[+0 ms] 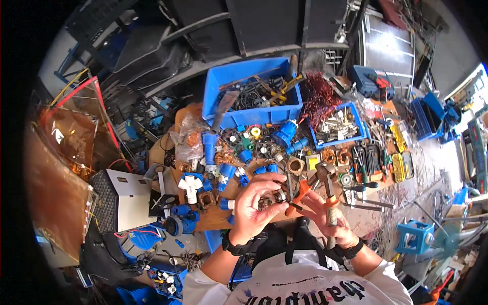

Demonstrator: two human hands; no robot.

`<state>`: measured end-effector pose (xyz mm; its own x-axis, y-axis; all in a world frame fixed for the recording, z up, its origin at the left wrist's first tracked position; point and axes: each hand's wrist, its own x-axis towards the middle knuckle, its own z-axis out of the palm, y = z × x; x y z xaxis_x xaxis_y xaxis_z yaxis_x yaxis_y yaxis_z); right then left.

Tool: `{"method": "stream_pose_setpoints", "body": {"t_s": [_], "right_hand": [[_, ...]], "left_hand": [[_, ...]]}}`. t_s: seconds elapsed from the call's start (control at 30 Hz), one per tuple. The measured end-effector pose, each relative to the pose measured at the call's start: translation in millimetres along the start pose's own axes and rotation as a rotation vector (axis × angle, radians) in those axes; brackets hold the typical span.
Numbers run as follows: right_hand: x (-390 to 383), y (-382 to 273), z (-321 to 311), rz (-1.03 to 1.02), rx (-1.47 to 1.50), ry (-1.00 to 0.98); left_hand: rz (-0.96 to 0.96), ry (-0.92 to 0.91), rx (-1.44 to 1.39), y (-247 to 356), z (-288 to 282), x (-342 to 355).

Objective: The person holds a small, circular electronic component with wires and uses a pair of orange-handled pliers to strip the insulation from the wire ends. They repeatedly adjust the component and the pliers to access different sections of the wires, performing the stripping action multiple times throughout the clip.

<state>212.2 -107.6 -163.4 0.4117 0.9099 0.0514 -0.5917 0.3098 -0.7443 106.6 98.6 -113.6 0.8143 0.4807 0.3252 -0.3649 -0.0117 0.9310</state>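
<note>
My left hand [256, 206] is closed around a small, round, dark metal part [277, 197], partly hidden by the fingers and thumb. Close to it, my right hand [330, 221] grips a hammer [331, 203] with a steel head, orange banding and a worn handle. Between the two hands is an orange-handled tool [301, 195], perhaps pliers; its jaws cannot be made out, nor which fingers carry it. Just beyond the hands lies a brown metal ring [295, 165] on the workbench [213, 219].
A big blue bin [254, 116] of metal scraps stands at the back. Blue plastic fittings [225, 175] crowd the bench's left half. Right of centre are a blue tray [341, 140] of metal pieces and a tangle of red wire [321, 96]. A blue stool [414, 236] stands right.
</note>
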Motion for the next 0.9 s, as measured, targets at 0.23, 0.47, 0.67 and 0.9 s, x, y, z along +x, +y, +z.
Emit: {"method": "stream_pose_setpoints", "body": {"t_s": [0.23, 0.47, 0.67, 0.9], "right_hand": [[6, -31, 31, 0.076, 0.142, 0.141], [-1, -31, 12, 0.032, 0.249, 0.030], [0, -45, 31, -0.006, 0.253, 0.222], [-9, -46, 7, 0.135, 0.146, 0.327]], "left_hand": [[0.207, -0.039, 0.069, 46, 11, 2], [0.295, 0.009, 0.267, 75, 22, 0], [0.391, -0.005, 0.382, 87, 24, 3], [0.457, -0.028, 0.453, 103, 25, 6]]}}
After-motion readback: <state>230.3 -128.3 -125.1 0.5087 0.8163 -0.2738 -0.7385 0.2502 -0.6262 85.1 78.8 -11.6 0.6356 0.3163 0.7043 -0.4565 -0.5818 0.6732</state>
